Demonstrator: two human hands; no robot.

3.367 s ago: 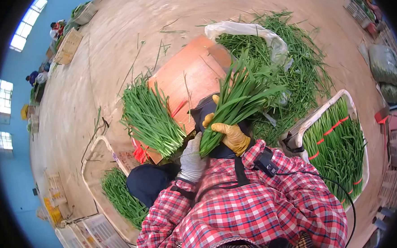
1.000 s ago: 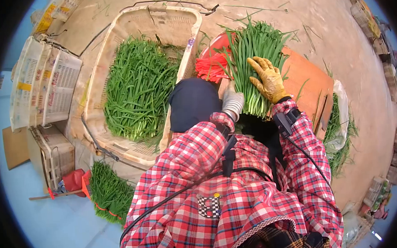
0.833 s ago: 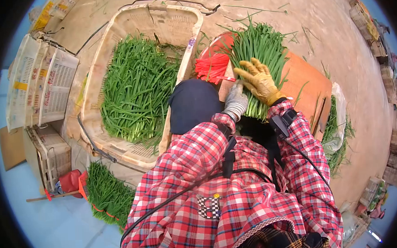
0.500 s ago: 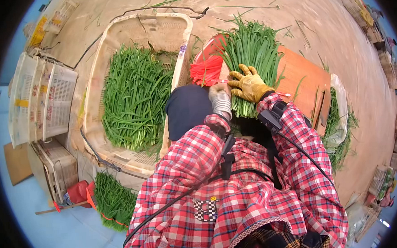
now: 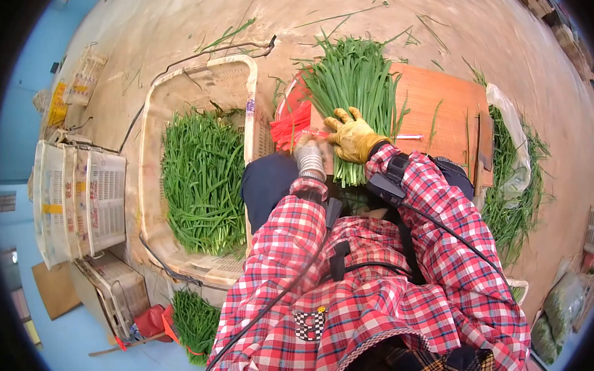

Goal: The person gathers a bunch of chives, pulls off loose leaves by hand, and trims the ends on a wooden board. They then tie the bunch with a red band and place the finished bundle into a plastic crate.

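Note:
My right hand [image 5: 356, 137], in a yellow glove, rests on the lower part of a bundle of green chives [image 5: 352, 75] with its fingers spread. The bundle lies on an orange-brown board [image 5: 433, 101]. A thin red-and-white tie strip [image 5: 410, 136] runs beneath it, one end showing to the right. On the left side, my left hand [image 5: 306, 150], in a pale glove with a ribbed cuff, is closed at the strip's other end; its fingertips are slightly blurred. Beside it lies a pile of red tie strips [image 5: 290, 127].
To the left stands a large, dirty white crate [image 5: 256, 87] holding loose chives. Stacked crates [image 5: 103, 202] stand farther left, with tied chives [image 5: 195, 322] below them. At the right, more greens [image 5: 508, 168] lie partly under clear plastic. Stray leaves are scattered on the floor.
The whole view has shifted, moving the bundle and both hands left in the picture. My left hand stays by the strip's end; my right hand remains on the chives, fingers slightly closer together.

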